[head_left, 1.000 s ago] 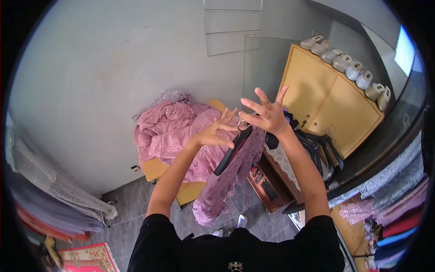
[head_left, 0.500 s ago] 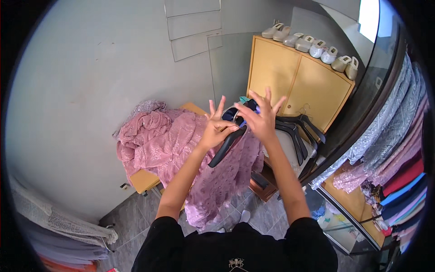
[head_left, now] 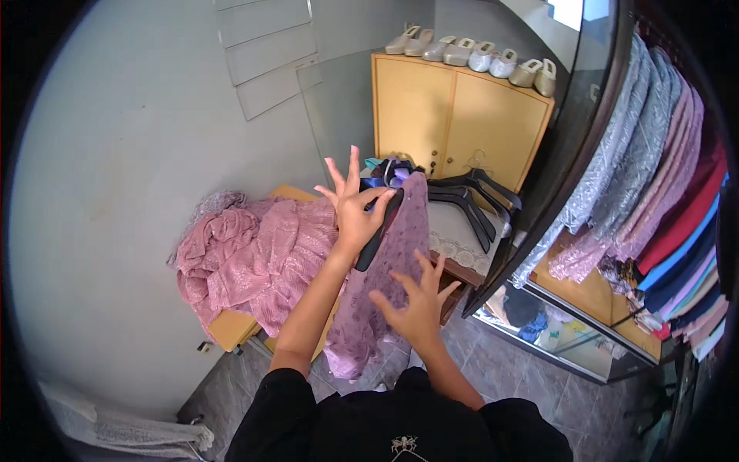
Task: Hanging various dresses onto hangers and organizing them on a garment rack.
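My left hand point(head_left: 359, 222) pinches a black hanger point(head_left: 379, 240) near its neck with thumb and forefinger, its other fingers raised. From that hanger hangs a mauve garment point(head_left: 414, 219) with a scattered sequin-like pattern, its lower part reaching down toward the floor. Lower and to the right, my right hand point(head_left: 419, 304) is open with spread fingers, in front of or beside the garment; whether it touches the cloth I cannot tell.
Pink dresses point(head_left: 258, 254) lie heaped on a wooden table point(head_left: 231, 329) to the left. More black hangers point(head_left: 473, 208) rest on a surface before a yellow cabinet point(head_left: 493, 123) topped with several shoes point(head_left: 459, 52). Clothes point(head_left: 654, 177) hang at the right above a glass case point(head_left: 554, 335).
My right hand has come away from the hanger's top and dropped lower along the garment, fingers spread. My left hand keeps its pinch on the hanger. The view has shifted to the right.
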`<move>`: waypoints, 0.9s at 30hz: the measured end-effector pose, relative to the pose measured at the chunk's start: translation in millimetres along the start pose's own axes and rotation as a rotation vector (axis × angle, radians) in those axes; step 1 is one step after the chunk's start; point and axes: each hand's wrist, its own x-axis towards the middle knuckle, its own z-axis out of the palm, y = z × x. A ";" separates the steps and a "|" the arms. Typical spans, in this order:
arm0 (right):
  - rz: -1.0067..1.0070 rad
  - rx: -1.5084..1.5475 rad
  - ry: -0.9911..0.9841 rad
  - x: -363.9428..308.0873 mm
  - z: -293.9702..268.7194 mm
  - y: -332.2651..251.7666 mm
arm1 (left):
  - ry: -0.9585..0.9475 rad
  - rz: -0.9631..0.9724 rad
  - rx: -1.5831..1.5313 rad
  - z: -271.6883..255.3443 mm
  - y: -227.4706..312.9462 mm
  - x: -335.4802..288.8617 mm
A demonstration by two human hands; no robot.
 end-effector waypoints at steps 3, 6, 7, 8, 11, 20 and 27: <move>0.022 -0.004 -0.064 -22.7 -17.7 -10.0 | 0.039 0.018 -0.026 9.6 15.6 5.8; 0.052 -0.010 -0.069 -37.3 -34.5 -13.8 | 0.113 0.034 -0.076 28.2 40.1 11.8; 0.073 -0.027 -0.053 -39.2 -39.4 -11.7 | 0.101 0.039 -0.104 33.5 48.9 12.8; 0.099 -0.064 -0.021 -40.5 -44.5 -9.2 | 0.086 0.057 -0.093 37.0 58.9 14.6; 0.173 -0.168 0.054 -44.8 -62.4 1.3 | 0.063 0.119 -0.128 55.0 79.6 16.1; 0.474 -0.420 0.332 -71.1 -141.6 40.6 | -0.045 0.232 -0.411 105.9 178.7 28.5; 0.607 -0.601 0.597 -88.1 -217.4 54.7 | -0.147 0.316 -0.670 139.0 267.4 39.0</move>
